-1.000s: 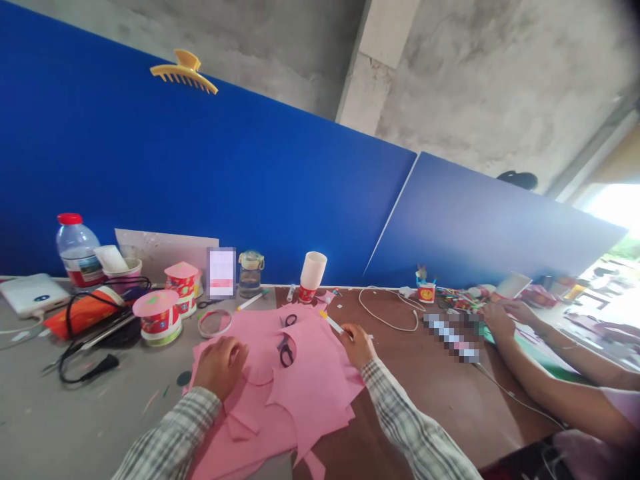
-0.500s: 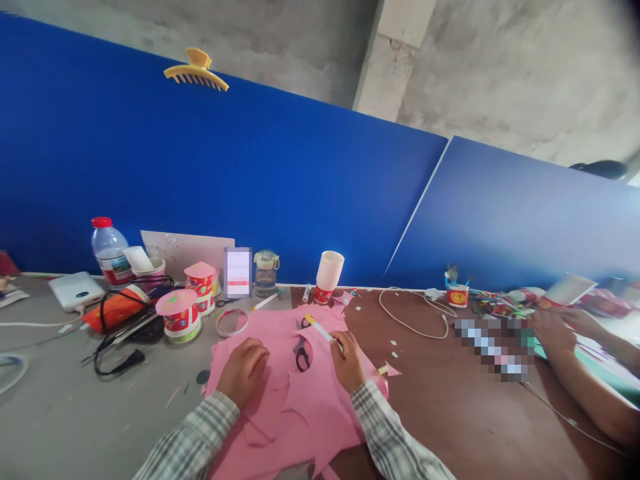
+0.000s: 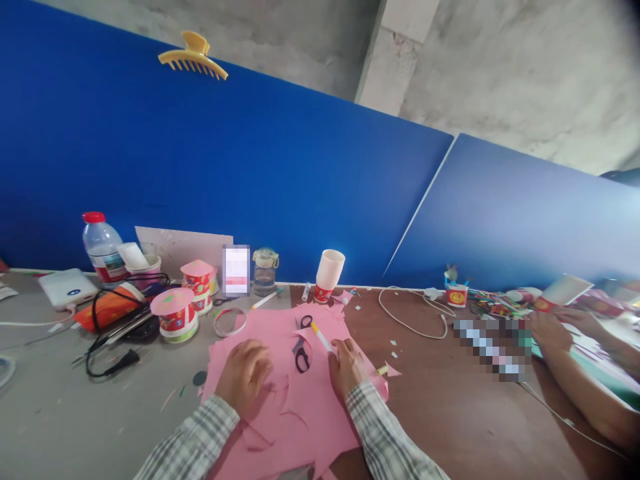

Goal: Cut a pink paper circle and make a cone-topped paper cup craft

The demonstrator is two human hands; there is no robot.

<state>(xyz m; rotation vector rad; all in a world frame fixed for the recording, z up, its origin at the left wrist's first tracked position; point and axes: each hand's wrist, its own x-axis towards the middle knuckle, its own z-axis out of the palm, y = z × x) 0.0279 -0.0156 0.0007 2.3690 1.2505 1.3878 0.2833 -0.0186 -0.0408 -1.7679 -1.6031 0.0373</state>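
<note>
Pink paper [image 3: 300, 393], overlapping sheets with curved cut edges, lying across the grey and brown parts of the desk [image 3: 430, 413]; one left hand [image 3: 243, 375], plaid-sleeved, at the left part of the pink paper, fingers bent inward, its grip partly hidden, so whether it pinches anything cannot be told; one right hand [image 3: 347, 368], likewise sleeved, over the right part of the pink paper, grip closed between thumb and fingers on a white-and-yellow pen [image 3: 321, 335], yellow end pointing away toward the far edge of the pink paper; one pair of scissors [image 3: 303, 361], black-handled, on the pink paper between the hands, blades partly covered; one ring-shaped roll [image 3: 230, 323], just beside the far left corner of the pink paper; one dark disc [image 3: 199, 379], near the left edge of the pink paper; two red cups with pink tops, a nearer cup [image 3: 175, 317] and a farther cup [image 3: 197, 287], left of the pink paper; one lidded jar [image 3: 265, 273], beyond the pink paper; one tall white cup [image 3: 331, 268] tilted in a red cup base [image 3: 323, 293], behind the pink paper; one white cable [image 3: 415, 332], looped to the right of the pink paper; another person's forearm [image 3: 585, 380], well apart, far right of the pink paper.
</note>
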